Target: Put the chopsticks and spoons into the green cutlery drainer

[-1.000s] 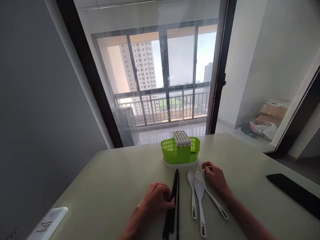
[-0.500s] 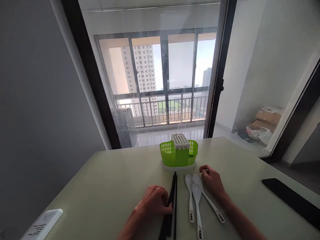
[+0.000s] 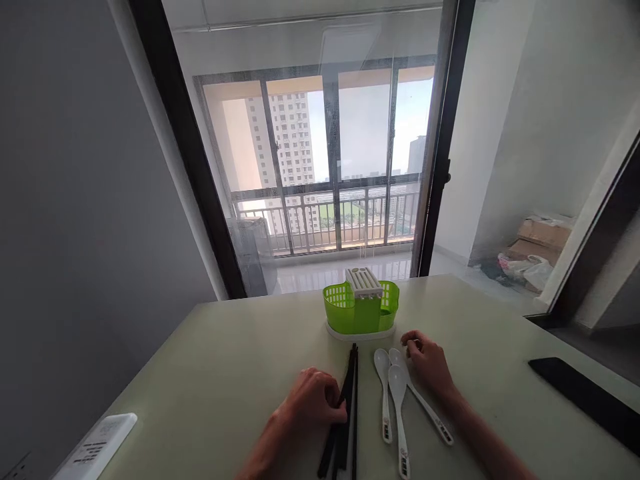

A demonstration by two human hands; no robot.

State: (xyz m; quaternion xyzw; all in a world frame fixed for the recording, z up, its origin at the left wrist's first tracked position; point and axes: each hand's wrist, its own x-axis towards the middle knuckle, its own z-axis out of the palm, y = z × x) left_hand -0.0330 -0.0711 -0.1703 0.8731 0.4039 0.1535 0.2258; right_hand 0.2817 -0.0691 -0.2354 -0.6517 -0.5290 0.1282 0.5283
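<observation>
Several dark chopsticks (image 3: pixel 355 417) lie in a narrow bundle pointing away from me. My left hand (image 3: pixel 317 400) rests over their left side, thumb and fingers closed on one dark chopstick at the edge of the bundle. Right of them lie three white spoons (image 3: pixel 398 383) with printed handle ends, bowls facing away. My right hand (image 3: pixel 427 360) rests on the table just right of the spoons, fingers loosely bent and somewhat apart, with nothing seen in it. Behind the chopsticks and spoons stands a green utensil basket (image 3: pixel 366 317) with a slotted white top (image 3: pixel 363 283) and a white base.
The pale table (image 3: pixel 240 360) stands before a glass door. At its left edge lies a white box-like thing with print (image 3: pixel 97 448). On the right is a long black flat object (image 3: pixel 583 397). Cartons and plastic bags (image 3: pixel 537 270) sit on the floor beyond.
The view has shifted slightly, so everything sits a little further right. A dark chopstick now shows between my left thumb and fingers. My right hand stays beside the spoons.
</observation>
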